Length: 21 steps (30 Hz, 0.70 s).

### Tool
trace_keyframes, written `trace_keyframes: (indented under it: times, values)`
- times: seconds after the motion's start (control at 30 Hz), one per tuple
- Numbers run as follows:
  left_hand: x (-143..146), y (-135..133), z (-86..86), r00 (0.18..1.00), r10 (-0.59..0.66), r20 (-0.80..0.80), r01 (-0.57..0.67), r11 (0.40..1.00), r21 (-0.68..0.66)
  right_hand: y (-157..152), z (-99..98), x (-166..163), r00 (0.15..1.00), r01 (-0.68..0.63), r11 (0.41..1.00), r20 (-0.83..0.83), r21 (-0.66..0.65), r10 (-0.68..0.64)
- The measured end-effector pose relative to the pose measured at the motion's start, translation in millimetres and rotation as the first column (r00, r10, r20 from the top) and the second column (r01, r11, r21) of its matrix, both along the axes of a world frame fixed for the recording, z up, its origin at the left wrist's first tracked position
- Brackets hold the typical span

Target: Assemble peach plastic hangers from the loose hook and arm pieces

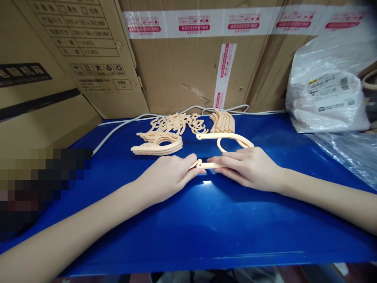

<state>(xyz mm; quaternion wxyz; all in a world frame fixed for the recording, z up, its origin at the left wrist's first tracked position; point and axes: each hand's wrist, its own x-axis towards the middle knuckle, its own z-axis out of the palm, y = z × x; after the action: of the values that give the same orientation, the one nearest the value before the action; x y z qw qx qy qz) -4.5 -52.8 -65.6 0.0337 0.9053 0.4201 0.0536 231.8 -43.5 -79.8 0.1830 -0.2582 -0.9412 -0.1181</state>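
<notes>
My left hand pinches a small beige plastic hook between thumb and fingers. Closed around a beige hanger arm is my right hand. The arm's holed end meets the hook between both hands; whether they are joined I cannot tell. Just beyond my right hand lies another beige hanger piece, with a curved part below it. A stack of folded hangers rests beyond my left hand. Behind it are a loose pile of hooks and a row of curved hanger arms.
The blue tabletop carries everything. Cardboard boxes wall off the back and left. A white cable runs along the back edge. A plastic-wrapped package sits at the back right. At the left edge is a pixelated dark area.
</notes>
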Motion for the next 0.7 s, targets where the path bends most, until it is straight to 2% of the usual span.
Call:
trace_keyframes:
  times: [0.17,0.27,0.47,0.57,0.7]
  values:
    - [0.2,0.5,-2.3,0.993,0.006,-0.118,0.009,0.992,0.126,0.7,-2.0,0.2,1.000,0.005,0.996,-0.011,-0.086,-0.006]
    - [-0.9,1.6,-5.2,0.987,-0.019,-0.161,0.055,0.974,0.221,1.1,-2.7,0.1,0.999,0.003,0.990,-0.032,-0.141,-0.007]
    - [-2.1,3.6,-8.3,0.973,-0.086,-0.215,0.175,0.881,0.440,2.2,-3.7,1.3,0.999,-0.023,0.983,-0.052,-0.183,0.013]
    - [-1.9,2.4,-7.0,0.959,-0.095,-0.267,0.223,0.835,0.504,3.0,-3.9,1.8,0.998,-0.035,0.978,-0.052,-0.208,0.025]
    - [-2.2,0.4,-6.6,0.942,-0.104,-0.321,0.277,0.780,0.561,4.4,-2.9,1.2,0.998,-0.063,0.947,-0.039,-0.316,0.053]
